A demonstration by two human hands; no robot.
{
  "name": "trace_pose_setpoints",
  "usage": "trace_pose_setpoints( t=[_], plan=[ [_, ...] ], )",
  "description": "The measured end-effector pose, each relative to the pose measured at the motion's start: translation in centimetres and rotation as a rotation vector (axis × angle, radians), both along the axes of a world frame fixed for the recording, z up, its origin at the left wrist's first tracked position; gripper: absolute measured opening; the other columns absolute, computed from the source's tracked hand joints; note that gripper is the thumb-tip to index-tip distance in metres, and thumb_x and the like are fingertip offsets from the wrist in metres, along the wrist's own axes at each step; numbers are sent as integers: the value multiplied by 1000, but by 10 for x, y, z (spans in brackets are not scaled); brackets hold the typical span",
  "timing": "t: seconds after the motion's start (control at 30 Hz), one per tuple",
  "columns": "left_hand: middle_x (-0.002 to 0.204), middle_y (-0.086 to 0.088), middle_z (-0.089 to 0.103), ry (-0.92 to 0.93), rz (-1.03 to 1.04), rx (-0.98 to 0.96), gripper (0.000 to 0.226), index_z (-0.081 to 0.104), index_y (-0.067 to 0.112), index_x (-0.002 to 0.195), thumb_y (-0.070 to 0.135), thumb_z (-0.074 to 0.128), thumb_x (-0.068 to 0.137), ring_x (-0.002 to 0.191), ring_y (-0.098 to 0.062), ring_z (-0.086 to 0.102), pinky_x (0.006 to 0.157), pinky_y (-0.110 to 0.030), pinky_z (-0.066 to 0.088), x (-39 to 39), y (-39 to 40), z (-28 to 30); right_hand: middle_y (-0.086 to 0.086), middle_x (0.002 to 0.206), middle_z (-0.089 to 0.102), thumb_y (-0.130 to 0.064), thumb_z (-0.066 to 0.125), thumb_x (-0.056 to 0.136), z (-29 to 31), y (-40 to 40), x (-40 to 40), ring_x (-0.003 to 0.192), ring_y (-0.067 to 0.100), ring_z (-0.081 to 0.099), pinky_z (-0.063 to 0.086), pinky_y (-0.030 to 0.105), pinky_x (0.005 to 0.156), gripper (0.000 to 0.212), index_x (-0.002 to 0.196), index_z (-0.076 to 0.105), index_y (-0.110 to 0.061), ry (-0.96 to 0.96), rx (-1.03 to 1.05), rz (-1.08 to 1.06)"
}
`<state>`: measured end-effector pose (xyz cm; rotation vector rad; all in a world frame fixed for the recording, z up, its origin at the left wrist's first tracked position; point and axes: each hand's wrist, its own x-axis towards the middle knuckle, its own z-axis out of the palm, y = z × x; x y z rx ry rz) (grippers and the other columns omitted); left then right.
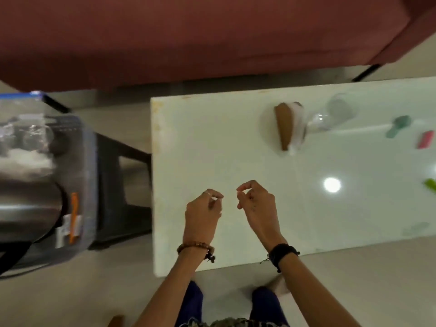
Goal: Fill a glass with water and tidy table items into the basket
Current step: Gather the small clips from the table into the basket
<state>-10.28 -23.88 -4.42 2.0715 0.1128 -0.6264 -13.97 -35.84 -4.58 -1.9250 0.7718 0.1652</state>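
Observation:
My left hand (204, 212) and my right hand (256, 200) hover side by side over the near left part of the white table (195, 142), fingers curled loosely, nothing in either. A clear glass (341, 109) stands at the table's far right. Beside it lies a clear plastic bottle (318, 122) and a brown-and-white item (289, 126). A green item (398, 126), a pink item (425, 139) and a bright green item (430, 185) lie near the right edge. The clear basket (88, 166) sits on a dark stool (122, 185) to the left.
A dark red sofa (188, 36) runs along the far side. The basket holds a steel vessel (28, 208), an orange-handled tool (74, 215) and plastic bags. My legs in blue trousers (193, 300) stand at the table's near edge on the pale floor.

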Motion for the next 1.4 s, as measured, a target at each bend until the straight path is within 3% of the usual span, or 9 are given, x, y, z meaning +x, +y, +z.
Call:
trace_pose_setpoints(
  t=[0.17, 0.37, 0.47, 0.77, 0.87, 1.07, 1.17, 1.23, 1.4],
  plan=[
    [56, 0, 60, 76, -27, -6, 20, 60, 22, 72, 8, 55, 86, 42, -3, 54, 42, -10, 45, -47, -120, -7, -7, 60, 64, -16, 52, 90, -1, -129, -67, 43, -4, 51, 34, 11, 41, 8, 90, 59, -20, 10, 2, -91],
    [60, -1, 62, 94, -77, -42, 11, 61, 13, 74, 8, 57, 84, 54, -12, 61, 47, -9, 49, -87, -250, -11, -5, 66, 65, -16, 46, 93, 3, -244, -124, 45, -1, 50, 37, 14, 48, 11, 97, 56, -21, 47, -2, -140],
    [62, -1, 61, 111, -141, -78, 11, 61, 12, 74, 7, 58, 83, 57, -14, 61, 53, -17, 52, -103, -315, -9, -2, 69, 66, -14, 45, 92, 4, -295, -145, 50, 6, 52, 44, 24, 53, 14, 99, 57, -18, 72, 27, -231],
    [67, 0, 62, 104, -316, -22, 6, 63, 11, 76, 10, 62, 81, 67, -19, 63, 65, -28, 53, -111, -447, -31, -3, 68, 66, -19, 50, 91, -13, -422, -161, 55, 12, 56, 46, 28, 55, 11, 95, 59, -18, 146, 42, -471],
    [65, 5, 61, 72, -384, 45, 10, 62, 16, 71, 12, 60, 80, 66, -15, 60, 59, -20, 48, -106, -479, -47, -3, 70, 66, -21, 51, 89, -25, -462, -163, 57, 12, 57, 48, 31, 61, 12, 98, 59, -19, 204, 15, -486],
    [80, -7, 69, -7, -505, 122, 5, 64, 9, 82, 12, 61, 81, 79, -20, 64, 64, -19, 42, -87, -546, -80, 7, 82, 69, -17, 52, 89, -52, -527, -167, 73, 28, 64, 54, 40, 71, 21, 110, 53, -15, 314, -157, -381],
    [76, -5, 63, -48, -588, 168, 26, 56, 11, 106, 16, 64, 81, 84, -25, 63, 67, -24, 43, -74, -581, -92, 11, 89, 66, -19, 52, 88, -67, -551, -167, 76, 29, 61, 49, 35, 66, 29, 117, 47, -15, 388, -260, -277],
    [92, -13, 65, -83, -633, 210, 44, 45, 11, 119, 20, 65, 81, 92, -30, 62, 77, -34, 48, -63, -604, -101, 11, 87, 63, -20, 52, 88, -76, -562, -165, 73, 30, 58, 41, 32, 61, 33, 119, 44, -13, 454, -379, -138],
    [114, -15, 56, -179, -615, 237, 53, 42, 9, 119, 36, 65, 80, 100, -32, 57, 78, -36, 45, -50, -659, -121, 12, 88, 67, -12, 46, 88, -95, -581, -163, 74, 32, 62, 36, 30, 56, 25, 113, 47, -10, 500, -528, 131]
  ],
)
